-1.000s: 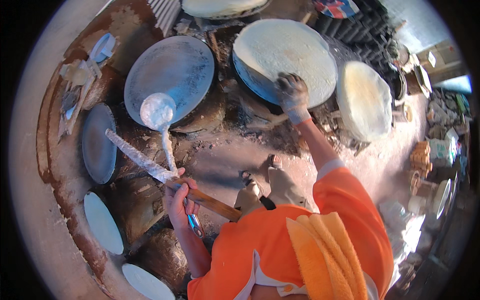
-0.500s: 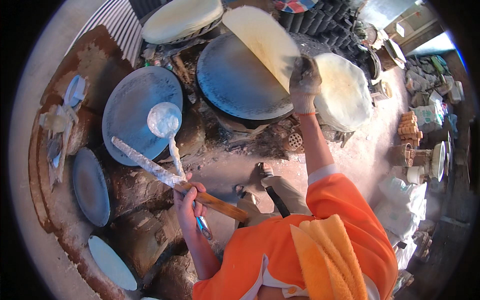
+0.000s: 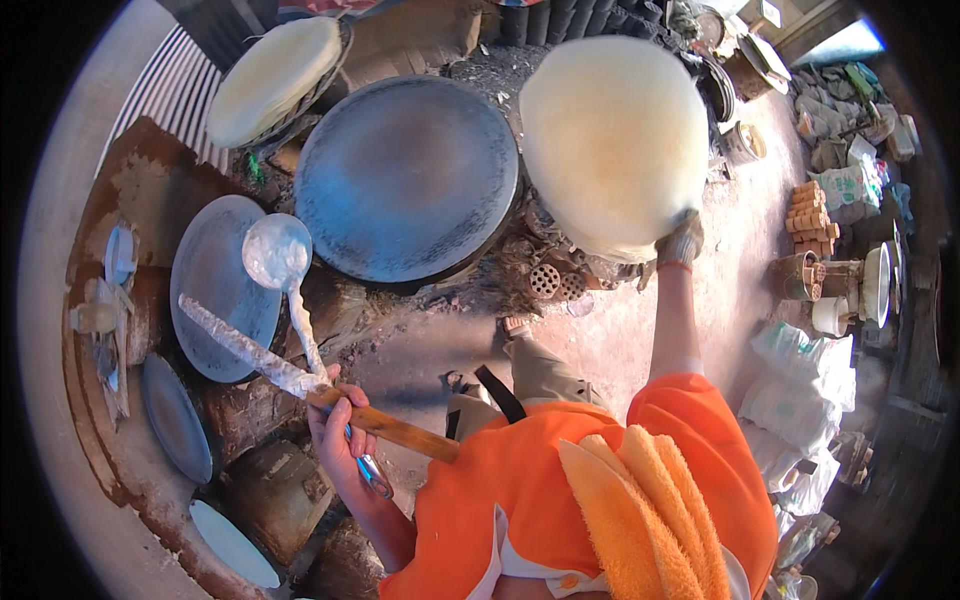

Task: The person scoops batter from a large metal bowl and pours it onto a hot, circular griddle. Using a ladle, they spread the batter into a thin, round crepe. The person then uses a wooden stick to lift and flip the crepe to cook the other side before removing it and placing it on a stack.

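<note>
My left hand (image 3: 340,425) is closed around a metal ladle (image 3: 277,250) and a wooden stick (image 3: 400,430) together. White batter coats the ladle's bowl and neck and the stick's far part. The bowl hangs over the edge of a round griddle (image 3: 215,310) on the left. My right hand (image 3: 682,240), in a soiled work glove, grips the near right edge of a large thin pancake (image 3: 613,140). That pancake is spread over the stack at the right, whose edge shows beneath. Glove fingertips are partly hidden and blurred. The big middle griddle (image 3: 405,180) is bare.
Another pile of pancakes (image 3: 275,80) rests on a rack at the far left. Further round plates (image 3: 178,415) stand along the left wall. Perforated coal briquettes (image 3: 545,281) sit by the stove. White sacks (image 3: 800,390) and pots (image 3: 800,277) line the right side.
My gloved right hand has carried the pancake off the middle griddle, rightward onto the stack. The left hand still holds ladle and stick; the whole view has shifted.
</note>
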Demonstrator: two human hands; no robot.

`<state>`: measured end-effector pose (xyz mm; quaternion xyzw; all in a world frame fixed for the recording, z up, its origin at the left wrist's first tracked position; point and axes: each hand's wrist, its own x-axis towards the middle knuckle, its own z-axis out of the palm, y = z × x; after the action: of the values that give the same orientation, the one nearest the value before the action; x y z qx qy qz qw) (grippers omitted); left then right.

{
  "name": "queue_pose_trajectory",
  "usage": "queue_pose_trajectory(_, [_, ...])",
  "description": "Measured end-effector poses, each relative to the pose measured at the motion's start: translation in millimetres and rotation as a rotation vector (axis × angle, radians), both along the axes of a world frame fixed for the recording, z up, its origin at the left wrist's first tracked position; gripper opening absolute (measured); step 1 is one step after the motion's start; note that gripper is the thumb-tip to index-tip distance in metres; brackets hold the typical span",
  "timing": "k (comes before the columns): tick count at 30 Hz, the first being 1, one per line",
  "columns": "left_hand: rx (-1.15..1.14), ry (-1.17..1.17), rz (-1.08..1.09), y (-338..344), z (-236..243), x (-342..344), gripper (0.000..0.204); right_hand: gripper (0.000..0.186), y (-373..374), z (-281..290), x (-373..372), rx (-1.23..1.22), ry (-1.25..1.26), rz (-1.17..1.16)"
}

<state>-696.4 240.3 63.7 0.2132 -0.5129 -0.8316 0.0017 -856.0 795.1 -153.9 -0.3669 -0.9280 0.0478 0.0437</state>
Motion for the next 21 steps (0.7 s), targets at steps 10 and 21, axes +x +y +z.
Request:
queue_pose_trajectory(10, [0.121, 0.004, 0.025, 26, -4, 22, 0.044, 0.053, -15, 50, 45, 0.155, 0.294, -0.010])
queue_pose_trajectory(21, [0.204, 0.106, 0.383, -61, -17, 205, 0.041, 0.033, -428, 196, 119, -2.846, -0.382, 0.523])
